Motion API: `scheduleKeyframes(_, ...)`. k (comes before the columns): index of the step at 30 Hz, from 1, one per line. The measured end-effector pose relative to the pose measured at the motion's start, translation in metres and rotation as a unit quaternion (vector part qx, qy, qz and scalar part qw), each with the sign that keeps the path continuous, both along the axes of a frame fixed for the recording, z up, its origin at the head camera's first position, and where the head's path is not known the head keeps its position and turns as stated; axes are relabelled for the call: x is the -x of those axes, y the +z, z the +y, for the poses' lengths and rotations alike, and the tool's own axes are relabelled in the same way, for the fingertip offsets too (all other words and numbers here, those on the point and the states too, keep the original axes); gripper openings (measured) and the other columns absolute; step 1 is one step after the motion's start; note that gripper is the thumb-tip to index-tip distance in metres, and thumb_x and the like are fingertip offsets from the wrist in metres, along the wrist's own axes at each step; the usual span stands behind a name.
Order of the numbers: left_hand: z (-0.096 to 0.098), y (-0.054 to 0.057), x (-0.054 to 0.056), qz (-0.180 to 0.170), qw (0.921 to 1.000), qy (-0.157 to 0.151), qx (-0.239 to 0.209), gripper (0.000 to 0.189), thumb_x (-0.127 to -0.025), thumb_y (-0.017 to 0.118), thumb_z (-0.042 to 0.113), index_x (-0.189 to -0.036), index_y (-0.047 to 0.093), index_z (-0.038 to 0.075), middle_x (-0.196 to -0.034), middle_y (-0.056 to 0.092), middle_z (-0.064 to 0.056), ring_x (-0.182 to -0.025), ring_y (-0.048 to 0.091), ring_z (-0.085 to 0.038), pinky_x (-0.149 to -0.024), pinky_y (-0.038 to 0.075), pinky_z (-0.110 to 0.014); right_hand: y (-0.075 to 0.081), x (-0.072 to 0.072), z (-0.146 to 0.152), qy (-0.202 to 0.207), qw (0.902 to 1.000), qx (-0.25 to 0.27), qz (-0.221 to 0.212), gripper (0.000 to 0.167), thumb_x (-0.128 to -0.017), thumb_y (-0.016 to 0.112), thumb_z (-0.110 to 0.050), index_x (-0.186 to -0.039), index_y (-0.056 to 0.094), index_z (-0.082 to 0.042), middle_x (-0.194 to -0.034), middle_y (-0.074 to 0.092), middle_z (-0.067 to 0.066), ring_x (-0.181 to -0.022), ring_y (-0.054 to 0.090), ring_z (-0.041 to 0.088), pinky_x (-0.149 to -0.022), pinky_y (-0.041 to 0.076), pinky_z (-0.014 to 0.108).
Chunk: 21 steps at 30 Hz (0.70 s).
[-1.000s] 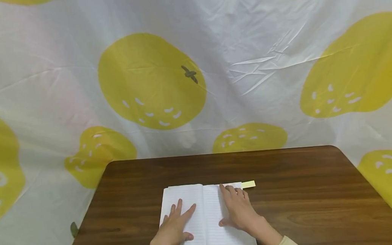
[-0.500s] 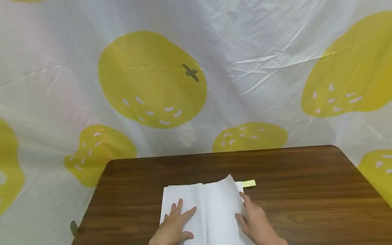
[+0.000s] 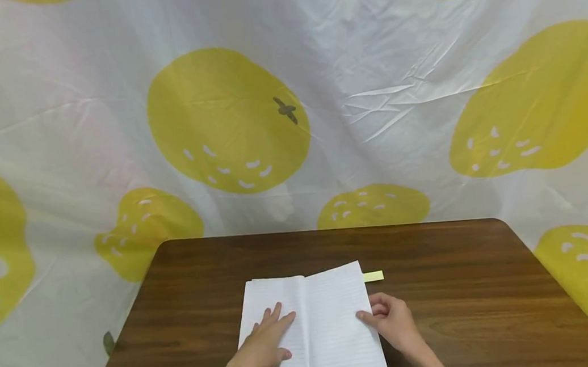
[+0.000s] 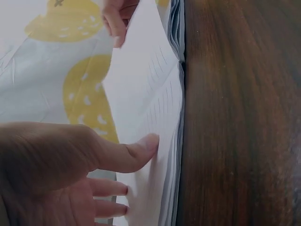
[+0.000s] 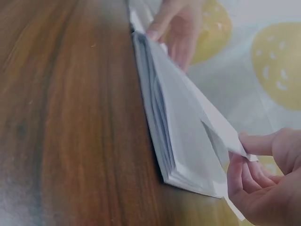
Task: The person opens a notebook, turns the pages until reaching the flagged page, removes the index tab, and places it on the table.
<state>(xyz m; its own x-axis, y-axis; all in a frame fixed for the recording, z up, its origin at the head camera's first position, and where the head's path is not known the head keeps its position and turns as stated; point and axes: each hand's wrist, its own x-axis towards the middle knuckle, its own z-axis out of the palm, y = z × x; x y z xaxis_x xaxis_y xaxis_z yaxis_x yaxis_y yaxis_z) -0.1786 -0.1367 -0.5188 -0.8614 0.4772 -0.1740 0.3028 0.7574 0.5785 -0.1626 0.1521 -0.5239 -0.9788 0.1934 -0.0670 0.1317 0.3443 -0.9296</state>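
An open notebook [image 3: 330, 340] with lined white pages lies on the brown table, near its front edge. My left hand [image 3: 264, 345] rests on the left page with fingers spread; in the left wrist view its thumb [image 4: 143, 148] lies on the paper. At the notebook's right edge my right hand [image 3: 393, 319] pinches the side of a right-hand page [image 3: 340, 311] between thumb and curled fingers. That page is lifted off the stack, and the right wrist view shows a gap beneath the raised page [image 5: 218, 125]. A pale yellow sticky tab [image 3: 373, 276] sticks out past the upper right edge.
The dark wood-grain table [image 3: 476, 296] extends on both sides of the notebook and behind it. Beyond its far edge hangs a white cloth [image 3: 367, 59] printed with large yellow fruit.
My right hand moved from lying on the right page to its outer edge and took hold of a page there. The page's upper corner has risen. My left hand stays nearly still.
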Motion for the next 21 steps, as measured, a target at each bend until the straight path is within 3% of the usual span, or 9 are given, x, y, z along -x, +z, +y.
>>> scheduleKeyframes(5,0.001,-0.003,0.002,0.017,0.9997,-0.008,-0.017,0.07,-0.083,0.08,0.017,-0.146,0.052,0.006,-0.16,0.03,-0.032,-0.147,0.028,-0.055,-0.111,0.03,-0.072,0.003,0.001,0.008,-0.006,0.998,0.045,-0.045,0.024,-0.085,0.081,-0.01,-0.099,0.068,0.003,-0.077,0.075,0.008,-0.068,0.063,0.01,-0.063,0.049,0.023)
scheduleKeyframes(12,-0.002,-0.007,0.005,0.045,0.9987,-0.016,-0.019,0.071,-0.084,0.08,0.019,-0.147,0.05,0.002,-0.156,0.037,-0.032,-0.142,0.038,-0.053,-0.111,0.036,-0.066,-0.003,0.004,0.008,-0.016,0.9958,0.065,-0.063,0.018,-0.094,0.069,-0.01,-0.104,0.066,0.004,-0.082,0.075,0.007,-0.067,0.059,0.011,-0.06,0.05,0.025)
scheduleKeyframes(17,-0.003,-0.01,0.008,0.038,0.998,0.013,-0.048,0.07,-0.102,0.059,0.038,-0.155,0.035,-0.001,-0.158,0.036,-0.03,-0.146,0.036,-0.049,-0.115,0.032,-0.065,-0.009,0.009,-0.001,0.003,0.9922,0.095,-0.08,0.021,-0.098,0.064,-0.012,-0.109,0.063,0.006,-0.076,0.068,0.003,-0.069,0.059,0.015,-0.065,0.055,0.028)
scheduleKeyframes(21,0.0,-0.009,0.01,0.016,0.995,0.055,-0.082,0.08,-0.104,0.041,0.057,-0.16,0.023,0.002,-0.163,0.029,-0.024,-0.15,0.031,-0.044,-0.119,0.027,-0.062,-0.005,0.011,-0.015,0.036,0.9903,0.11,-0.077,0.024,-0.098,0.065,-0.015,-0.108,0.063,0.006,-0.071,0.064,0.001,-0.067,0.061,0.015,-0.066,0.058,0.03)
